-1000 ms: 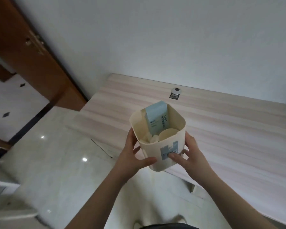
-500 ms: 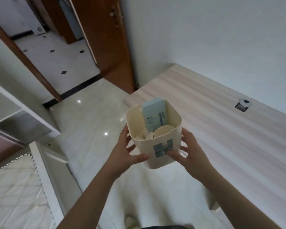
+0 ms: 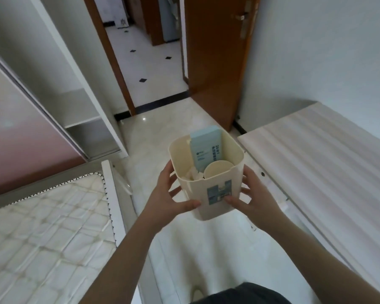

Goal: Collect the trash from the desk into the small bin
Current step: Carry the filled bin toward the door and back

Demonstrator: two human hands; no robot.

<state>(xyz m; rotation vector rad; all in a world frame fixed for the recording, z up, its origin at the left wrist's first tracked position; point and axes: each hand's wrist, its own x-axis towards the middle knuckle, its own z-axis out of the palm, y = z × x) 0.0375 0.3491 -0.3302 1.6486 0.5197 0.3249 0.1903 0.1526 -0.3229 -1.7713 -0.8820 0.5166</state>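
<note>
The small bin (image 3: 208, 194) is held above the floor (image 3: 162, 137), left of the counter (image 3: 316, 154), gripped by left hand (image 3: 169, 198) and right hand (image 3: 253, 200); a blue box (image 3: 205, 148) is contained inside.

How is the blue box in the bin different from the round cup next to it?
The blue box is flat-sided, pale blue and printed with text; the round cup is cream and plain. The box stands tall, its top poking above the rim of the small bin, while the cup sits low, below the rim. Both rest inside the bin, touching each other, as the left hand and right hand hold it.
</note>
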